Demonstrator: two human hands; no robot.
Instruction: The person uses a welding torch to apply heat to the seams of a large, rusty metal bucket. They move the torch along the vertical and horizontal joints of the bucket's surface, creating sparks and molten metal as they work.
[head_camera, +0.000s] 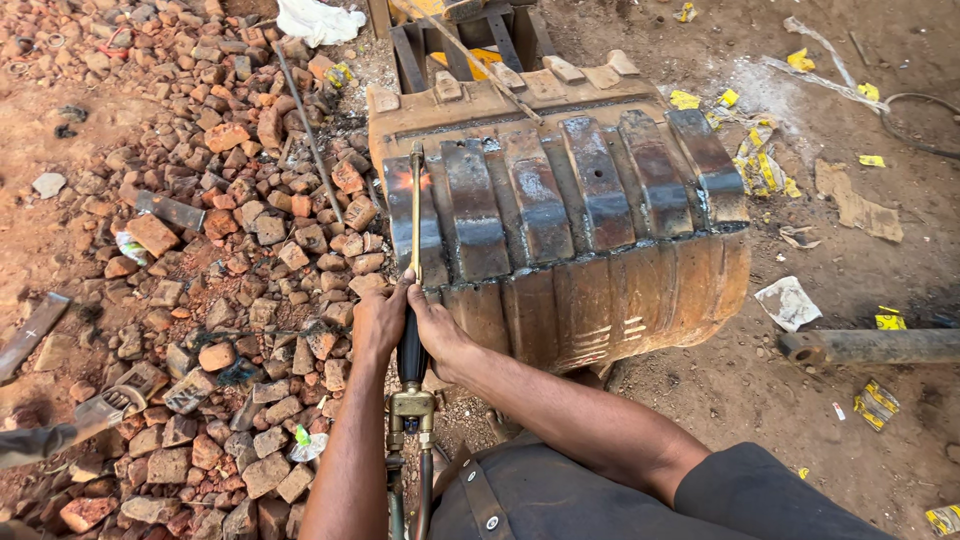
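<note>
Head view shows your left hand (378, 322) and right hand (437, 330) clenched around the cutting torch (414, 230), its flame on the upturned excavator bucket (590, 290)'s leftmost wear strip (412, 215); other strips look welded.

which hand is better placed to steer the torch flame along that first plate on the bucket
Probably the left hand: it grips the torch furthest forward, on the flame's side. The right hand sits opposite, slightly lower.
</note>
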